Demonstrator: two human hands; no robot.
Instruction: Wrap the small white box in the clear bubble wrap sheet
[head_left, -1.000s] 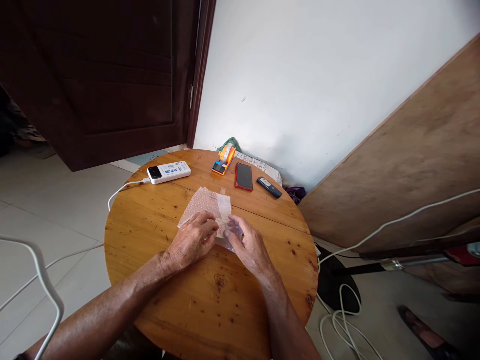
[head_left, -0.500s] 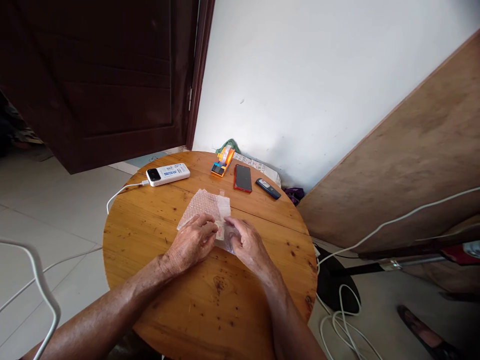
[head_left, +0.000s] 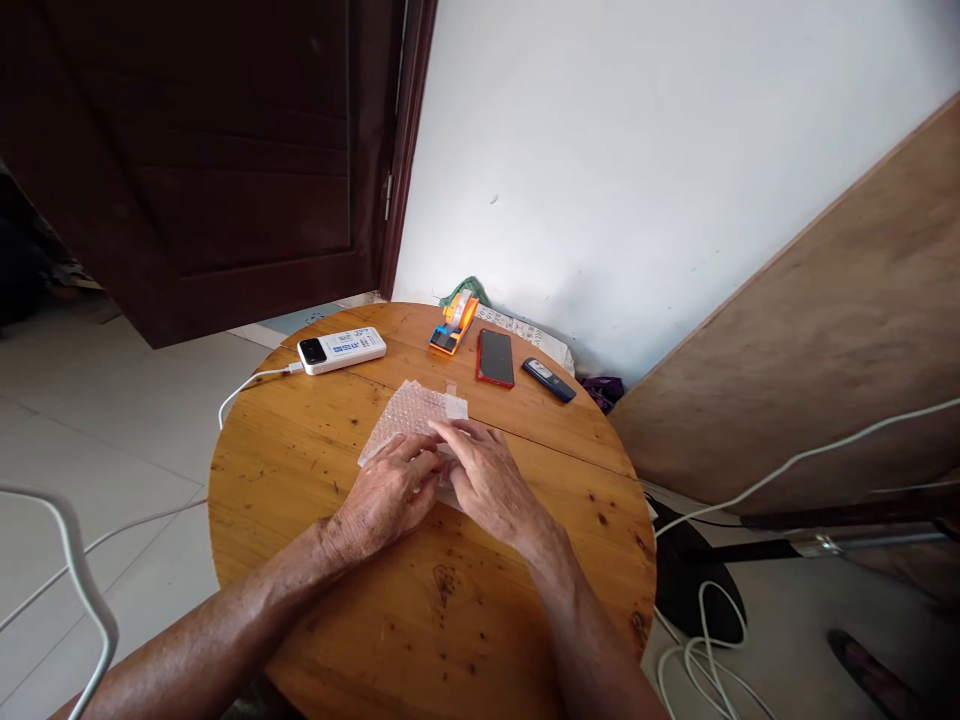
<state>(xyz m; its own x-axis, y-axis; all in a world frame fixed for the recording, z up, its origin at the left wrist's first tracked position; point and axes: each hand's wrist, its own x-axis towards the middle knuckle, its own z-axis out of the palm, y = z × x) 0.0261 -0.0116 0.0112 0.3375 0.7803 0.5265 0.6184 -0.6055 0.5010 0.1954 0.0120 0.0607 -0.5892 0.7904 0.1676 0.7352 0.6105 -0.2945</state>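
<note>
A sheet of bubble wrap (head_left: 411,415) lies on the round wooden table (head_left: 315,470), a small tape strip at its far edge. My left hand (head_left: 390,492) rests on its near edge with the fingers curled down onto it. My right hand (head_left: 487,478) lies flat over the wrap's right part, fingers stretched toward the left and pressing it down. What is under the hands is hidden.
At the table's far side lie a white power bank (head_left: 341,350) with a white cable (head_left: 247,385), an orange tape dispenser (head_left: 452,325), a red-cased phone (head_left: 495,357) and a small dark phone (head_left: 549,379). A wooden board (head_left: 817,320) leans at right. Cables (head_left: 705,650) lie on the floor.
My right hand has moved up and left over the bubble wrap and flattened on it, covering the clear part it was pinching. The left hand has hardly moved.
</note>
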